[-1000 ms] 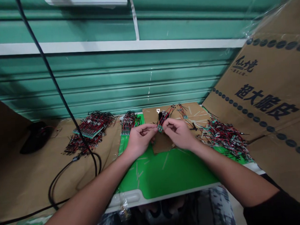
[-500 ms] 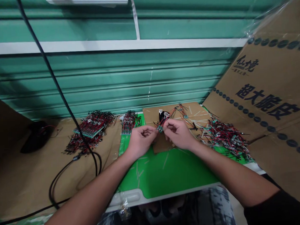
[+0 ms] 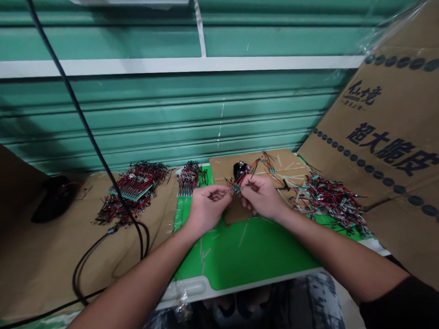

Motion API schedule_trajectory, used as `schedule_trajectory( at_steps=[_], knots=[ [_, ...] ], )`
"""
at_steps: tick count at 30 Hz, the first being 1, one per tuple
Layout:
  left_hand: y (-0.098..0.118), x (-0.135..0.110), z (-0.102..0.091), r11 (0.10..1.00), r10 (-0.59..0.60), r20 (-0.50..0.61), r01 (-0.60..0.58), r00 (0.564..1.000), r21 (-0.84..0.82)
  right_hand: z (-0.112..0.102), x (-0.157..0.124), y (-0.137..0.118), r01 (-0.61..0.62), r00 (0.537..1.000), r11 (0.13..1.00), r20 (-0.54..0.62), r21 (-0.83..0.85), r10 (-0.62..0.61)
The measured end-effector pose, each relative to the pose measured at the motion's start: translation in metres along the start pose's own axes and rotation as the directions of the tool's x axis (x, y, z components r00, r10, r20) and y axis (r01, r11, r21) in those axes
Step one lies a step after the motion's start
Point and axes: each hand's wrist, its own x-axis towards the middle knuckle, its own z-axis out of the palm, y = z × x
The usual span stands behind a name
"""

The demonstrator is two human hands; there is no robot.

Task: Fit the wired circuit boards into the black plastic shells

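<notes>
My left hand (image 3: 207, 207) and my right hand (image 3: 261, 195) meet above the far end of a green mat (image 3: 245, 253). Both pinch a small green circuit board strip with red and black wires (image 3: 237, 187) held between their fingertips. The wires fan up and to the right from the strip. A small black part (image 3: 239, 169) stands just behind the hands on a brown cardboard sheet (image 3: 292, 167).
Piles of wired boards lie at the left (image 3: 133, 190), at the mat's far left corner (image 3: 189, 178) and at the right (image 3: 330, 201). A black cable (image 3: 95, 150) hangs down and loops on the brown paper. A printed cardboard box (image 3: 393, 147) leans at the right.
The hands have drawn slightly closer together and lower, and the wired strip between them has tilted; the black part behind them shows more.
</notes>
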Motion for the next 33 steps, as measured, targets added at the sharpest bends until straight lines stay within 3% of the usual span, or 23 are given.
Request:
schedule_trajectory(
  at_steps=[6, 12, 18, 22, 26, 29, 31, 33],
  knots=[
    [0.000, -0.002, 0.000, 0.996, 0.050, -0.017, -0.049, 0.999, 0.068, 0.001, -0.001, 0.000, -0.007, 1.000, 1.000, -0.010, -0.029, 0.007],
    [0.003, 0.002, -0.003, 0.999, 0.041, -0.040, -0.042, 0.998, -0.011, -0.001, -0.001, 0.001, -0.001, 0.999, 0.999, 0.039, -0.040, 0.003],
    [0.006, 0.008, -0.006, 0.993, 0.035, -0.128, -0.049, 0.991, -0.109, -0.003, -0.006, -0.007, 0.183, 0.983, 0.942, 0.087, -0.282, -0.165],
    [0.007, 0.010, -0.008, 0.988, 0.018, -0.160, -0.043, 0.987, -0.151, -0.004, -0.007, -0.008, 0.221, 0.974, 0.913, 0.116, -0.343, -0.193],
    [0.007, 0.012, -0.013, 0.986, 0.021, -0.172, -0.049, 0.985, -0.159, -0.015, 0.004, -0.006, 0.173, 0.976, 0.966, -0.096, -0.194, -0.194],
    [0.004, 0.014, -0.018, 0.994, 0.066, -0.147, -0.077, 0.987, -0.073, -0.031, 0.017, -0.008, 0.187, 0.931, 0.979, -0.304, -0.077, -0.202],
    [0.002, 0.014, -0.019, 0.989, 0.142, -0.065, -0.139, 0.988, 0.059, -0.039, 0.023, -0.011, 0.240, 0.898, 0.970, -0.374, -0.025, -0.232],
    [-0.001, 0.011, -0.019, 0.945, 0.234, 0.093, -0.249, 0.968, 0.213, -0.044, 0.026, -0.012, 0.276, 0.893, 0.961, -0.369, 0.000, -0.257]
  ],
)
